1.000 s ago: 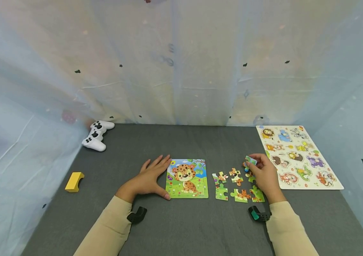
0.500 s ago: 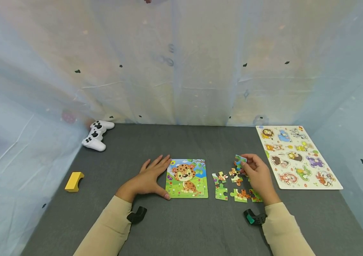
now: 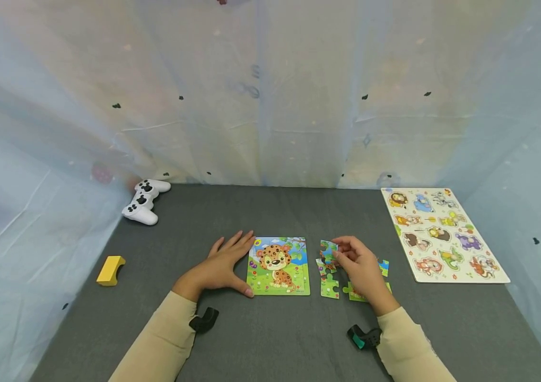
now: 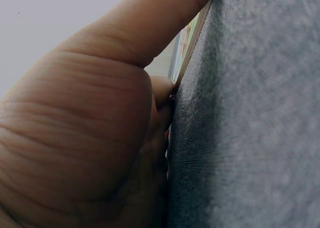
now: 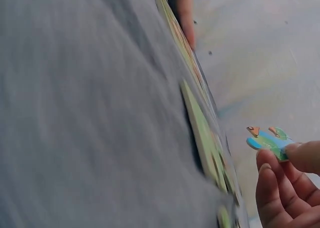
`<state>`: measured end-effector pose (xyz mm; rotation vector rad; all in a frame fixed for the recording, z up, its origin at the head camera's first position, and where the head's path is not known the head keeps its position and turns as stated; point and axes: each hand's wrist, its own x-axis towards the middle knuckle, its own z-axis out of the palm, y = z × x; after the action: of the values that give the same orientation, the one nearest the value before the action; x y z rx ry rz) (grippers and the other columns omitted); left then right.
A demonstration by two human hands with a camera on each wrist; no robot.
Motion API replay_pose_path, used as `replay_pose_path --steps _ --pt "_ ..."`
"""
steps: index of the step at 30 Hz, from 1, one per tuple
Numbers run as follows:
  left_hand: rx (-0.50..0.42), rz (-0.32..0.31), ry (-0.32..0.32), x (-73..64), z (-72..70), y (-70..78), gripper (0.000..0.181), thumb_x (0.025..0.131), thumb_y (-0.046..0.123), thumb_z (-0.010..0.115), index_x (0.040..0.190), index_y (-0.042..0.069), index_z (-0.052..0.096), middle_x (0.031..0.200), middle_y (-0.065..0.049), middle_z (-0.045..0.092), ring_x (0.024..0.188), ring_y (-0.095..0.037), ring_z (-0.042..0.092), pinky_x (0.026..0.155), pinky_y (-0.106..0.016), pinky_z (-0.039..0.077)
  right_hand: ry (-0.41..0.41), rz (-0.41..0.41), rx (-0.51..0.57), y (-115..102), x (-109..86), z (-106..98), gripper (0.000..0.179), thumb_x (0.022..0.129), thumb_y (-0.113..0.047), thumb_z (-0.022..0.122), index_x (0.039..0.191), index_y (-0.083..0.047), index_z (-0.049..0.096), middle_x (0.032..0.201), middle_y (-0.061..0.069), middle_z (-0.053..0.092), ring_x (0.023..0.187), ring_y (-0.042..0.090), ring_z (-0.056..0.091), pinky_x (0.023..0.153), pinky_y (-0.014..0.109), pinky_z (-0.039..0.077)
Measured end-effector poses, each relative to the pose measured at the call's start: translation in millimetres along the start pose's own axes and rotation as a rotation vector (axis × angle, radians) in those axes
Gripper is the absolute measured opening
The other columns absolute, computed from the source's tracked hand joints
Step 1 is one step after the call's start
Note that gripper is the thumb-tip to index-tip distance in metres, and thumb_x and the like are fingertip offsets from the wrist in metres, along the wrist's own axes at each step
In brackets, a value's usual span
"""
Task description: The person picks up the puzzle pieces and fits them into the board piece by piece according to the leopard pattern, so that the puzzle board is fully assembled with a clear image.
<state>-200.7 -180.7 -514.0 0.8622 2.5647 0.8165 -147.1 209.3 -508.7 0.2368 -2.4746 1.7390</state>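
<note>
A square leopard puzzle board (image 3: pixel 277 286) lies in the middle of the table. My left hand (image 3: pixel 220 269) rests flat with spread fingers at its left edge, the thumb touching the lower left corner. Between thumb and fingers my right hand (image 3: pixel 358 268) pinches a blue and green puzzle piece (image 3: pixel 328 249), raised above the table just right of the board. The right wrist view shows the same puzzle piece (image 5: pixel 272 144) with small orange patches. Below it lie loose pieces, among them a green corner piece (image 3: pixel 330 287); others are partly hidden under the right hand.
A white game controller (image 3: pixel 142 201) sits at the back left. Nearer on the left side is a yellow arch-shaped block (image 3: pixel 111 271). At the right lies a white board with animal pictures (image 3: pixel 442 233). A pale curtain (image 3: pixel 270 106) borders the grey table.
My right hand has moved left with the pinched puzzle piece, from beside the animal board toward the leopard puzzle. The left hand and the leopard board have stayed in place.
</note>
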Motion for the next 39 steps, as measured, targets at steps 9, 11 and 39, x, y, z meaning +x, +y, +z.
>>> replay_pose_path --steps 9,11,39 --pt "-0.005 -0.005 -0.003 -1.4 -0.6 0.7 0.143 0.069 0.065 0.098 0.176 0.013 0.018 0.182 -0.003 0.009 0.166 -0.029 0.001 0.125 -0.065 -0.009 -0.053 -0.007 -0.028 -7 3.4 21 0.024 0.109 -0.009 0.070 0.133 -0.009 0.071 0.102 0.008 0.068 0.083 0.028 0.070 0.071 0.037 0.060" --pt "-0.004 -0.007 -0.003 -2.1 -1.0 0.7 0.143 0.069 0.065 0.098 0.176 0.013 0.018 0.182 -0.003 0.009 0.166 -0.030 0.001 0.125 -0.066 -0.009 -0.058 -0.014 -0.021 -7 5.4 25 0.023 0.109 -0.010 0.070 0.132 -0.009 0.072 0.102 0.008 0.068 0.082 0.028 0.070 0.068 0.036 0.058" --pt "-0.002 0.005 0.004 0.0 -0.3 -0.8 0.143 0.070 0.066 0.098 0.176 0.014 0.018 0.182 -0.004 0.009 0.166 -0.029 0.000 0.125 -0.065 -0.009 -0.226 -0.140 -0.485 -25 18.3 64 0.044 0.107 -0.021 0.076 0.147 -0.005 0.068 0.143 0.013 0.063 0.126 0.035 0.060 0.101 0.057 0.053"
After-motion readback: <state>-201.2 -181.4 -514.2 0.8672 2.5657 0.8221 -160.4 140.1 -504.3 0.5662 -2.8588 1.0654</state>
